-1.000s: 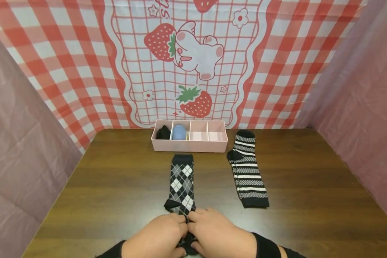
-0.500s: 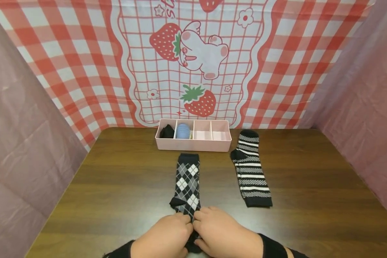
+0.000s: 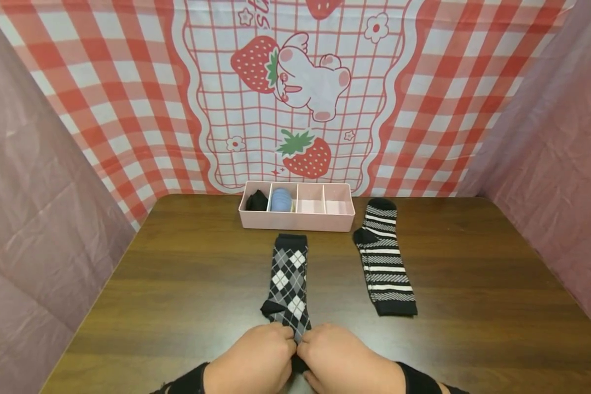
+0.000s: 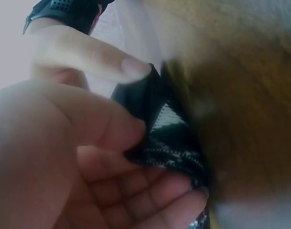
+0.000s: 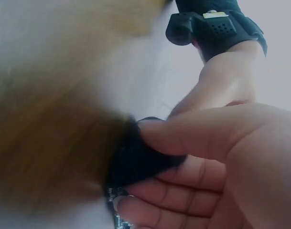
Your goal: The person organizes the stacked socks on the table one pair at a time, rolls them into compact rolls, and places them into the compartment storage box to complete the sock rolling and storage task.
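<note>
A black, grey and white argyle sock lies lengthwise on the table, cuff away from me and toe end between my hands. My left hand pinches one side of that dark toe end; in the left wrist view the thumb lies over the fabric with the fingers underneath. From the other side, my right hand pinches the toe, its thumb on the black cloth. The hands nearly touch, and they hide part of the sock. To the right lies a black-and-white striped sock, flat.
A pink divided box stands at the table's back. Its left compartment holds a black bundle, the one beside it a light blue rolled item. A checked strawberry cloth hangs behind the wooden table.
Both hands have closed in on the toe end, which now sits a little farther from me. The head view has shifted slightly. The striped sock and the box stay put.
</note>
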